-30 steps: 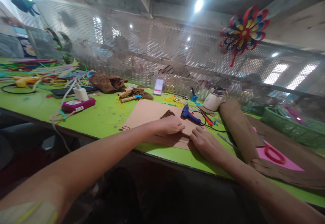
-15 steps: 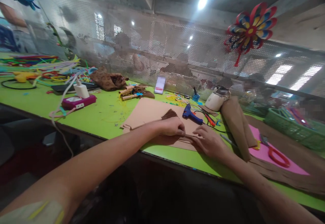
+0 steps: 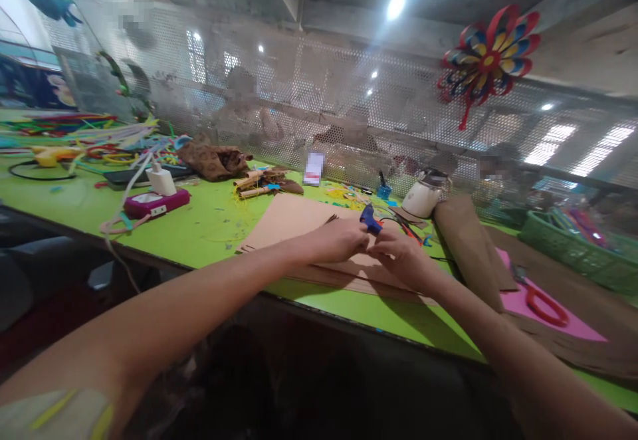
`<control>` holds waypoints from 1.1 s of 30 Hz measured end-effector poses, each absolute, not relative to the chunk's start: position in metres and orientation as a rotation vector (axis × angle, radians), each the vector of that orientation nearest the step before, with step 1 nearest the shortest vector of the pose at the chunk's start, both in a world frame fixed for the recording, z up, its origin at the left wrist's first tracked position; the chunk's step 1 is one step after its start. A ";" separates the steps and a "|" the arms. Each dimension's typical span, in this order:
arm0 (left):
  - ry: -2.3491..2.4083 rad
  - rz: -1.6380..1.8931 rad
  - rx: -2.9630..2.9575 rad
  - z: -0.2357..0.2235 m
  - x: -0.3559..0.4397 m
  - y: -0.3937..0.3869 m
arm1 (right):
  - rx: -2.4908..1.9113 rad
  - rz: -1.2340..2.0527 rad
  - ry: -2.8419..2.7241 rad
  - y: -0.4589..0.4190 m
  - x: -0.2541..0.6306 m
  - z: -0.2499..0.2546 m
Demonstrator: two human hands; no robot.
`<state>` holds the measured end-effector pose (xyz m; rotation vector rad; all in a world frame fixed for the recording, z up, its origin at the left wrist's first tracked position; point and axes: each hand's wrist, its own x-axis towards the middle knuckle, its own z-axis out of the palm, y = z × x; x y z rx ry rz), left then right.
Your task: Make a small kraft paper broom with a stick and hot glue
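My left hand [image 3: 349, 240] is closed in a pinch over a stack of light brown paper sheets [image 3: 292, 219]. Its fingertips meet those of my right hand [image 3: 406, 257], also pinched, and whatever lies between them is too small to make out. Just behind the hands lies a blue glue gun [image 3: 369, 219], its lower part covered by my fingers. The tips of some dark brown paper strips [image 3: 332, 218] show past my left hand, which hides the rest.
Red-handled scissors [image 3: 547, 307] rest on pink paper [image 3: 581, 327] at right, near rolled brown paper [image 3: 466, 247] and a green basket [image 3: 583, 254]. A white jug [image 3: 421, 195] and a phone [image 3: 314, 168] stand behind. A purple power strip [image 3: 157, 203] is at left.
Both hands have risen from the near part of the paper stack and come together, fingertips touching. They now cover much of the glue gun and the brown strips.
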<state>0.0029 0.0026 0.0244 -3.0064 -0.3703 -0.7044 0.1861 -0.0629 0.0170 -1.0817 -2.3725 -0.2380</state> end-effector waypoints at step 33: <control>-1.057 -0.286 -3.289 0.013 -0.013 -0.015 | -1.526 0.288 -2.407 -0.065 0.174 0.006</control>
